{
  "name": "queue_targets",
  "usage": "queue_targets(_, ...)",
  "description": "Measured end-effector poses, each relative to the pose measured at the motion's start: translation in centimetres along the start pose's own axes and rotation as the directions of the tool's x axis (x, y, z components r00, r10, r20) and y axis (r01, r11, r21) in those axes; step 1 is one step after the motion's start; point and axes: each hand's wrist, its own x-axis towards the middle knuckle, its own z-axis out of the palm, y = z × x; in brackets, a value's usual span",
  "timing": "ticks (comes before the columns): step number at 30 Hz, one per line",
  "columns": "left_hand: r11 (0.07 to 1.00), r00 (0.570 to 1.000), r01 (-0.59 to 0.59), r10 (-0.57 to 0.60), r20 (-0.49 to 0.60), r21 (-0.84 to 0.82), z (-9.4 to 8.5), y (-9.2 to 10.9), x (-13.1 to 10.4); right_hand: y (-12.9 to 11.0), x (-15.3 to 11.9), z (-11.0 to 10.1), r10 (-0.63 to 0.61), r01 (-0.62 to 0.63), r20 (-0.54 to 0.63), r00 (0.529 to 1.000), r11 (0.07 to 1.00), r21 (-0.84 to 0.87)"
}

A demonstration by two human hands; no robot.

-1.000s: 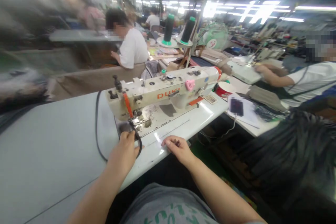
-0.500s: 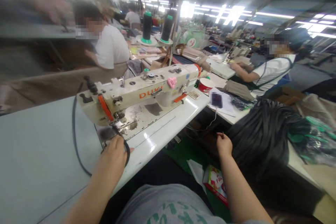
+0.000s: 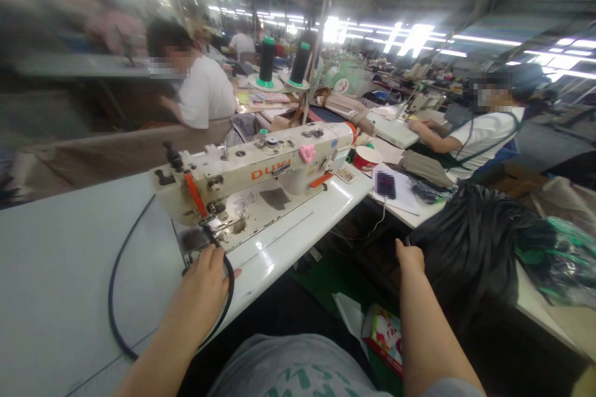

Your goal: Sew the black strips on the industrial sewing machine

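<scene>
A cream sewing machine [image 3: 279, 158] with an orange lever stands on the white table. My left hand [image 3: 205, 279] lies by its needle area, fingers closed on a black cord [image 3: 228, 285]. The cord loops out over the table on the left and passes under my left forearm. My right hand [image 3: 410, 257] is off the table's right edge, closed, with a small dark thing sticking up from its fingers. It is too small to name. Beside that hand hangs a thick bundle of black strips [image 3: 470, 248].
Two black thread cones [image 3: 266, 63] stand behind the machine. A red and white bowl [image 3: 366, 158] and a phone-like dark object [image 3: 385, 185] with a white cable are at the right. People sit working at left and right. Below lies a red box [image 3: 384, 335].
The cord's loop has spread wider to the left and also shows more below my left hand. My right hand has moved slightly right, nearer the black strips. The view has shifted a little.
</scene>
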Motion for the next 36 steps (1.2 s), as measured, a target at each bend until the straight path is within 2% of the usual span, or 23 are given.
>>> queue_targets(6,0.999,0.997,-0.036,0.039,-0.061,0.036,0.9,-0.8,-0.2,-0.6,1.3,-0.9,-0.117,0.119,-0.033,0.993,0.989,0.084)
queue_targets(12,0.998,0.997,-0.041,0.045,-0.069,0.049,0.8,-0.5,0.0,0.0,1.4,-2.2,-0.129,0.134,-0.038,0.991,0.977,0.165)
queue_targets(16,0.998,0.995,-0.053,0.056,-0.086,0.040,0.9,-0.6,0.0,0.5,1.0,-2.1,-0.108,0.113,-0.033,0.994,0.956,0.271)
queue_targets(18,0.997,0.994,-0.067,0.071,-0.088,0.046,1.1,-0.9,0.0,0.9,0.3,-1.1,-0.086,0.081,-0.002,0.996,0.936,0.343)
queue_targets(20,0.994,0.990,-0.094,0.100,-0.103,0.060,1.4,-1.2,0.0,1.5,-1.3,0.8,-0.079,0.055,0.040,0.996,0.905,0.422)
queue_targets(25,0.991,0.983,-0.113,0.122,-0.137,0.071,1.7,-1.2,0.1,4.2,-8.5,7.7,-0.106,-0.036,0.237,0.966,0.849,0.527)
queue_targets(28,0.994,0.989,-0.099,0.104,-0.101,0.056,1.3,-0.9,0.2,4.9,-11.4,10.1,-0.100,-0.109,0.336,0.936,0.827,0.551)
queue_targets(30,0.995,0.994,-0.086,0.089,-0.067,0.045,0.8,-0.7,0.2,4.4,-11.1,9.7,-0.086,-0.135,0.338,0.937,0.804,0.579)
queue_targets(34,0.999,0.999,-0.030,0.030,-0.015,0.016,-0.1,0.2,0.3,1.8,-7.4,6.3,-0.063,-0.115,0.250,0.966,0.763,0.636)
queue_targets(36,1.000,1.000,0.020,-0.020,0.020,-0.001,-0.6,0.8,0.5,0.7,-6.5,5.4,-0.070,-0.092,0.225,0.972,0.765,0.638)
